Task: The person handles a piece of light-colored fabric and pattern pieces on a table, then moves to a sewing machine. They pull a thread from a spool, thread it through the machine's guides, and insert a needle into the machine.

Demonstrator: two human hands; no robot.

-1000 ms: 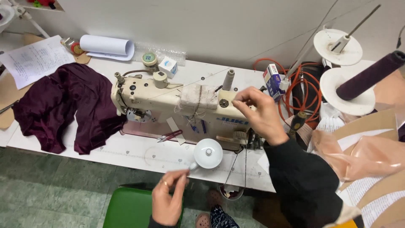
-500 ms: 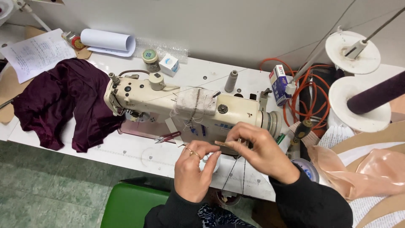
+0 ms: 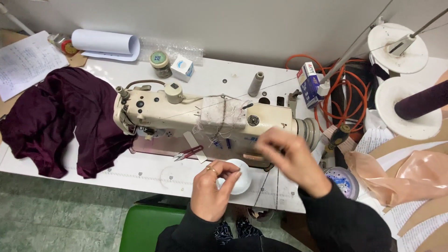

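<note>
Both arms wear long black sleeves reaching the wrists. The left hand (image 3: 212,191) carries a gold-coloured ring on one finger. The right hand (image 3: 291,158) is bare and motion-blurred.

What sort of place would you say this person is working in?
Probably a tailoring or garment workshop: an industrial sewing machine on the white table, thread cones at the side, and dark red fabric.

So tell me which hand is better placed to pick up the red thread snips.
Left, probably. The left hand, fingers on the white spool, sits nearer the red thread snips. The right hand is blurred and farther.
</note>
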